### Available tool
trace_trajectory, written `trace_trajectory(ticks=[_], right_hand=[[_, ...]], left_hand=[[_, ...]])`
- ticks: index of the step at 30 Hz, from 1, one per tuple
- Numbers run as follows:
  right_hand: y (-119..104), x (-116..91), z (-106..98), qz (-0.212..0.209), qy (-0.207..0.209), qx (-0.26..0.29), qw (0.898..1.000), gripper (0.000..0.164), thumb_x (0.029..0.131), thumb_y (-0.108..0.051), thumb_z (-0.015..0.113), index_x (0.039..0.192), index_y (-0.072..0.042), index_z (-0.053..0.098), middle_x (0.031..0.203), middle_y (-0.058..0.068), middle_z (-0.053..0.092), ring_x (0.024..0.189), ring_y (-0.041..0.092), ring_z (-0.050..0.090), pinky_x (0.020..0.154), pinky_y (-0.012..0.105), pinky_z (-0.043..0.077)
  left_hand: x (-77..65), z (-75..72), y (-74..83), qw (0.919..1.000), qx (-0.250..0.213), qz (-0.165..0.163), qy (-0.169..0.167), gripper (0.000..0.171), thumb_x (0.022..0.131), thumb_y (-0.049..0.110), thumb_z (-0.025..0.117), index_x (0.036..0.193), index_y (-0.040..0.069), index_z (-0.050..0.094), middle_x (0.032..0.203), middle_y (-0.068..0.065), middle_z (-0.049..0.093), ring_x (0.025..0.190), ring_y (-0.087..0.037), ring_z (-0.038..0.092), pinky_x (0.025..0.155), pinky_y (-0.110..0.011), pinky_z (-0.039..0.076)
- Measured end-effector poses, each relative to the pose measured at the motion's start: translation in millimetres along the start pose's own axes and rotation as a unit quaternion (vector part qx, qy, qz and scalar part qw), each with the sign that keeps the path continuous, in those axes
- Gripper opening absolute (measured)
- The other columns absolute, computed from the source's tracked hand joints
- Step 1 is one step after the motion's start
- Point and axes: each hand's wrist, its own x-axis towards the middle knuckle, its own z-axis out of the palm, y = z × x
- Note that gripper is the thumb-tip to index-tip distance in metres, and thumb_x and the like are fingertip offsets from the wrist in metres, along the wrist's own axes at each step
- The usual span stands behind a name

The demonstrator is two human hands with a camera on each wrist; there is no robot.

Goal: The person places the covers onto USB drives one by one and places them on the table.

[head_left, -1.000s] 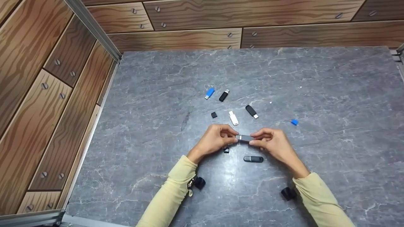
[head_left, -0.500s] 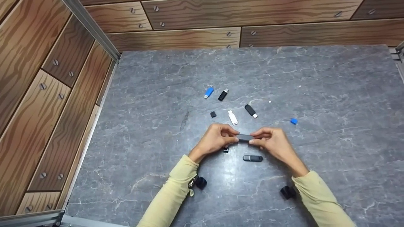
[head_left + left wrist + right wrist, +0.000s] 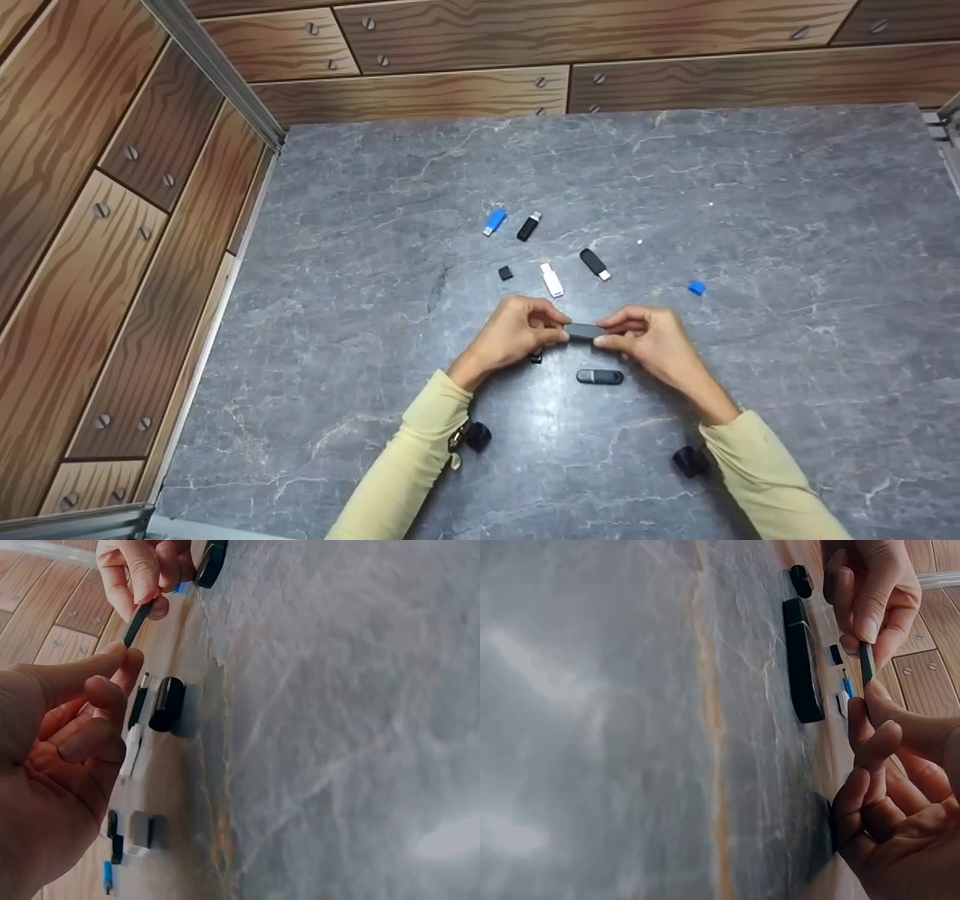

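Two hands share one dark stick: the left hand pinches one end between thumb and fingers, the right hand the other, and the stick lies crosswise between them, raised off the tabletop. It looks light, stiff and smooth, perhaps a little slippery; a fingertip pinch near each end should steady it without a hard squeeze. Nearer the person, a banded stick lies on the tabletop, and a small black piece sits partly hidden by the left hand. Beyond lie a white stick, a black cap, two black sticks and a blue stick, with a blue cap off to the right. The tabletop is grey, marble-patterned and slightly glossy, bordered by wood-print walls and a metal rail.
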Motion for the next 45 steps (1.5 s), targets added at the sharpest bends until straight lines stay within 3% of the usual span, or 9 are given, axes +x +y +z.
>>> trace_trajectory(ticks=[5, 9, 11, 16, 25, 39, 45], right_hand=[[1.2, -6.9, -1.9, -0.025, 0.000, -0.051, 0.998, 0.023, 0.085, -0.006, 0.086, 0.105, 0.001, 0.078, 0.098, 0.019, 0.081, 0.062, 0.007, 0.064, 0.051, 0.019, 0.048], [2.5, -12.8, -5.4, -0.035, -0.006, -0.080, 0.996, 0.023, 0.085, -0.006, 0.085, 0.105, 0.001, 0.078, 0.096, 0.019, 0.081, 0.068, 0.007, 0.067, 0.055, 0.018, 0.050], [3.7, -15.1, -6.8, -0.044, -0.008, -0.089, 0.995, 0.024, 0.086, -0.007, 0.085, 0.106, 0.002, 0.077, 0.095, 0.019, 0.081, 0.071, 0.007, 0.068, 0.059, 0.018, 0.053], [8.1, -17.5, -7.8, -0.073, 0.002, -0.127, 0.989, 0.024, 0.086, -0.012, 0.087, 0.105, -0.001, 0.079, 0.090, 0.014, 0.079, 0.071, 0.004, 0.063, 0.065, 0.017, 0.053], [13.1, -20.0, -8.5, -0.079, 0.008, -0.169, 0.982, 0.021, 0.084, -0.013, 0.088, 0.102, -0.008, 0.080, 0.091, 0.006, 0.073, 0.069, 0.004, 0.054, 0.062, 0.019, 0.045], [9.1, -17.7, -9.8, -0.078, -0.018, -0.176, 0.981, 0.021, 0.084, -0.011, 0.087, 0.101, -0.005, 0.076, 0.086, 0.006, 0.069, 0.071, 0.007, 0.052, 0.063, 0.019, 0.043], [7.2, -17.0, -11.7, -0.067, -0.039, -0.172, 0.982, 0.023, 0.086, -0.012, 0.086, 0.105, -0.004, 0.075, 0.080, 0.002, 0.065, 0.067, 0.007, 0.051, 0.060, 0.020, 0.041]], left_hand=[[-3.9, 3.5, 6.4, 0.9938, 0.102, 0.038, -0.018, 0.020, 0.094, 0.009, 0.078, 0.113, 0.002, 0.078, 0.099, -0.013, 0.082, 0.070, -0.003, 0.065, 0.064, -0.014, 0.052], [-6.8, 8.1, 10.2, 0.9781, 0.192, 0.070, -0.037, 0.022, 0.097, 0.016, 0.075, 0.116, 0.006, 0.077, 0.105, -0.007, 0.082, 0.090, -0.011, 0.073, 0.085, -0.018, 0.057], [-7.6, 11.0, 11.1, 0.9684, 0.233, 0.079, -0.038, 0.022, 0.098, 0.020, 0.075, 0.117, 0.009, 0.077, 0.106, -0.003, 0.080, 0.094, -0.013, 0.073, 0.088, -0.021, 0.058], [-8.7, 17.8, 13.1, 0.9448, 0.315, 0.085, -0.028, 0.022, 0.099, 0.027, 0.074, 0.117, 0.016, 0.077, 0.103, 0.004, 0.075, 0.091, -0.011, 0.071, 0.082, -0.026, 0.059], [-10.2, 26.6, 16.5, 0.9175, 0.385, 0.095, -0.031, 0.018, 0.098, 0.030, 0.075, 0.112, 0.019, 0.078, 0.098, 0.006, 0.071, 0.081, -0.010, 0.068, 0.066, -0.025, 0.054], [-9.8, 29.6, 13.4, 0.9060, 0.407, 0.113, -0.020, 0.018, 0.098, 0.030, 0.075, 0.112, 0.020, 0.078, 0.101, 0.006, 0.072, 0.082, -0.011, 0.070, 0.065, -0.025, 0.055], [-11.3, 28.5, 13.4, 0.9073, 0.404, 0.116, -0.020, 0.019, 0.099, 0.028, 0.073, 0.114, 0.020, 0.078, 0.101, 0.006, 0.073, 0.083, -0.011, 0.071, 0.065, -0.024, 0.055]])
